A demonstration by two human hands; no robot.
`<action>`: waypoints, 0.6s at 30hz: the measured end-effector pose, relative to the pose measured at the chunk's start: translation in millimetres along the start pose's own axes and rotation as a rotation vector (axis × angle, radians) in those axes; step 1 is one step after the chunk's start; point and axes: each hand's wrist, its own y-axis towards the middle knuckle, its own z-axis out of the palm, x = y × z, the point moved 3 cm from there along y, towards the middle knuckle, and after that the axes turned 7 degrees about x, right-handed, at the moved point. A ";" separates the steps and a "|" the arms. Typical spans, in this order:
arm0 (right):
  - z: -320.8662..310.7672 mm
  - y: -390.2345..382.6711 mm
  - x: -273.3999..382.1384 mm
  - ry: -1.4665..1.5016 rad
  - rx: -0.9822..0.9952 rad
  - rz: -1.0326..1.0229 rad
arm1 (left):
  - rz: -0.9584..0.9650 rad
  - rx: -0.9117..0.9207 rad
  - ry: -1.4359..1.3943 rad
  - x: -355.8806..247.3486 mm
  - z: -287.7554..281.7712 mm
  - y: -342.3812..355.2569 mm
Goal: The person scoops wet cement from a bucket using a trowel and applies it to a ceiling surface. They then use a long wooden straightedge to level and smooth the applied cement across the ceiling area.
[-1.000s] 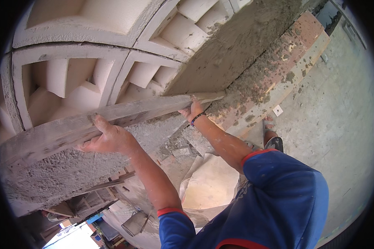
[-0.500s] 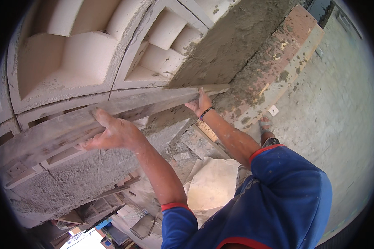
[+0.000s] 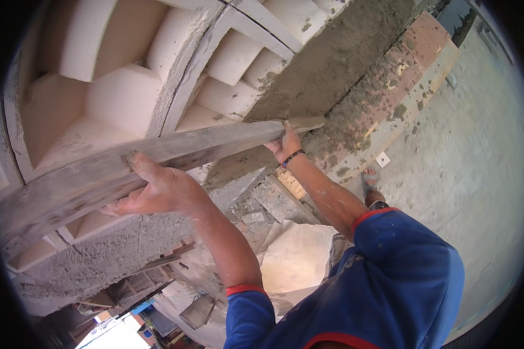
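Observation:
A long, worn grey straightedge board point(image 3: 209, 144) lies slantwise across the wall from the far left to the middle. My left hand point(image 3: 163, 189) grips its left part, thumb on the near face and fingers curled under the lower edge. Farther along, my right hand point(image 3: 287, 144) holds it near its right end, thumb along the top, with a dark braided band at the wrist. Beside that end is a strip of wet grey mortar point(image 3: 337, 64) on the wall. White hollow decorative blocks point(image 3: 122, 96) stand above the board, which covers their lower edges.
A mortar-splattered plank point(image 3: 390, 87) runs along the wall's foot at right. Grey concrete floor point(image 3: 466, 145) spreads beyond it, near my sandalled foot point(image 3: 371, 177). A pale sheet point(image 3: 297, 256) lies below my arms. Rough grey masonry point(image 3: 134, 241) shows under the board.
The board, in both hands, has shifted up against the blocks and now covers the joint beneath the large block. My view has tilted slightly. Both grips look the same.

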 end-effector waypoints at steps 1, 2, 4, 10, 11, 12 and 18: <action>-0.5 0.6 1.3 -0.006 0.002 -0.006 | -0.018 -0.002 -0.005 -4.3 1.9 -0.5; -1.1 1.3 2.4 -0.005 -0.001 0.016 | 0.006 0.004 0.044 -5.2 2.8 0.0; 3.6 -1.2 7.4 -0.005 -0.012 0.057 | 0.050 0.017 0.137 -3.2 6.6 -1.5; 31.3 -20.6 16.9 -0.072 -0.083 0.026 | 0.000 0.067 -0.060 -13.2 11.8 8.8; 25.7 -15.1 14.9 -0.064 -0.083 0.029 | -0.049 0.041 -0.020 -8.3 10.8 4.2; 14.9 -6.4 21.5 -0.045 -0.081 0.011 | -0.098 0.027 0.001 -4.0 17.0 -6.1; 26.7 -14.0 36.2 -0.053 -0.080 0.027 | 0.009 0.055 0.002 -16.4 26.4 -5.8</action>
